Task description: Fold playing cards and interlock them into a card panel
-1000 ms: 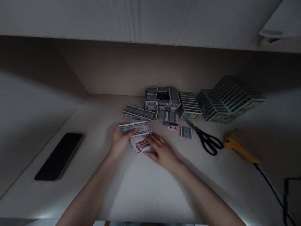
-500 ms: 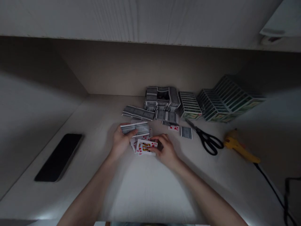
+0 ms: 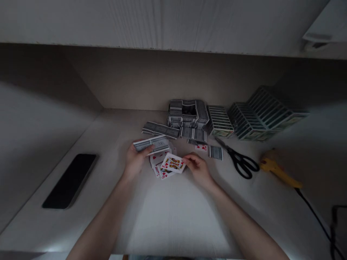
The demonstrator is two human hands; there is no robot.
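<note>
My left hand (image 3: pixel 136 159) is closed on a folded playing-card piece (image 3: pixel 159 143) with its grey patterned back facing up, the thumb lying across it. Between the thumb and fingers of my right hand (image 3: pixel 199 169) is the corner of a king of hearts (image 3: pixel 173 163), face up and tilted. Under and beside that king lie loose face-up cards, among them a queen of hearts (image 3: pixel 166 173) and another heart card (image 3: pixel 158 157). Behind my hands rests a long strip of cards (image 3: pixel 160 129), back side up.
A block built of cards (image 3: pixel 202 112) stands at the back, beside stepped card structures (image 3: pixel 267 119). Black scissors (image 3: pixel 241 162) and a yellow glue gun (image 3: pixel 279 172) with a cord lie right. A phone (image 3: pixel 69 182) lies left. A shelf edge (image 3: pixel 173 50) overhangs the back.
My right hand has moved slightly right, turning the king of hearts and uncovering more of the cards beneath. My left hand has shifted a little left with the folded card piece.
</note>
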